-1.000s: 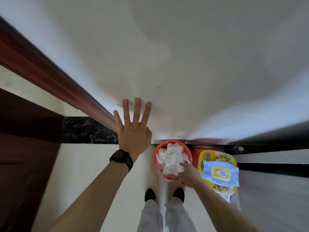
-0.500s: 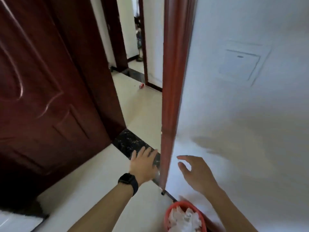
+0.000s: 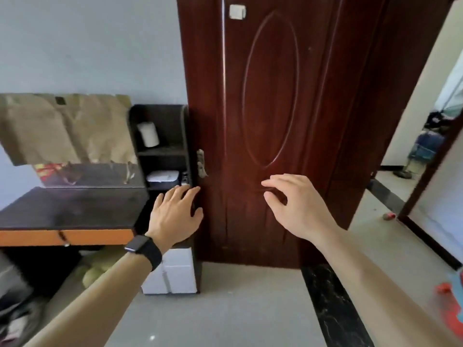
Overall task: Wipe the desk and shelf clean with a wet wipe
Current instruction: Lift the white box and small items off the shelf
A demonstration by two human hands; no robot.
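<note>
A dark desk (image 3: 72, 209) with an orange front edge stands at the left. Beside it rises a dark shelf unit (image 3: 160, 113) holding a white roll (image 3: 148, 134) and a white box (image 3: 162, 177). My left hand (image 3: 175, 216), with a black watch on its wrist, hovers in front of the shelf's lower part, fingers straight and holding nothing. My right hand (image 3: 298, 204) is raised before the dark red door (image 3: 270, 121), fingers loosely bent and empty. No wet wipe shows in either hand.
Brown paper (image 3: 62, 126) hangs over the back of the desk. A white cabinet (image 3: 175, 274) stands under the shelf. The doorway at the right opens onto another room. Something red and blue (image 3: 453, 301) shows at the right edge. Bags lie under the desk.
The view swung from the wall and the red bin of used wipes round to the desk, shelf and door. My right hand came out of the bin empty; both hands rose.
</note>
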